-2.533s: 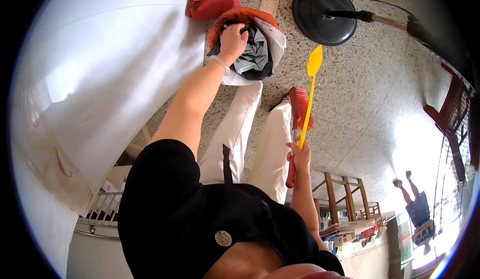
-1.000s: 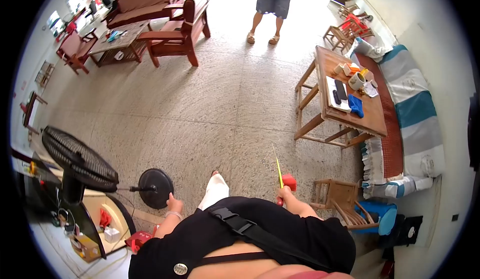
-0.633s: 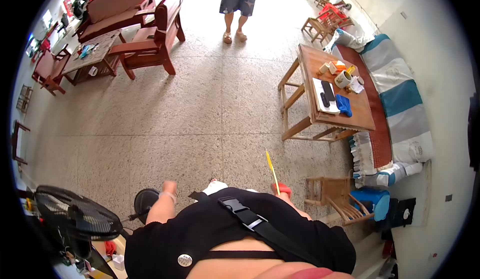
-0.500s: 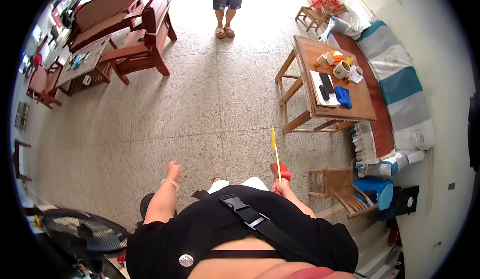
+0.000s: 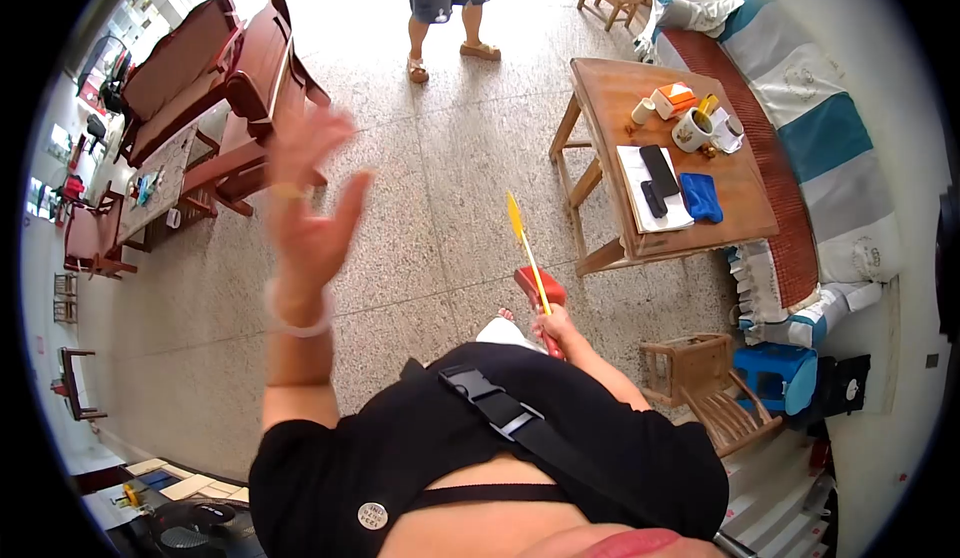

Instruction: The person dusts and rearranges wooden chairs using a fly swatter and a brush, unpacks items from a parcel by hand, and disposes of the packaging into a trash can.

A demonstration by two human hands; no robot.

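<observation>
My left hand [image 5: 308, 203] is raised at the left, blurred by motion, its fingers apart and nothing in it; a pale band circles the wrist. Low in the centre, my right hand [image 5: 553, 324] is closed round two handles at once. One belongs to a yellow fly swatter [image 5: 517, 220], which points up and away over the floor. The other belongs to a red brush [image 5: 541, 286], whose head lies just beyond the fingers, partly behind the swatter's stem.
A wooden table [image 5: 735, 213] with a mug, papers and a blue pouch stands at the right, before a covered bench [image 5: 815, 148]. A small wooden chair [image 5: 690, 363] is nearer. Another person [image 5: 445, 3] stands ahead. Dark red seats [image 5: 180, 78] are far left; a fan [image 5: 190, 523] is lower left.
My left hand has left the bag, come up and opened in front of me. The view has turned from the floor to the room. My right hand still holds the swatter and brush.
</observation>
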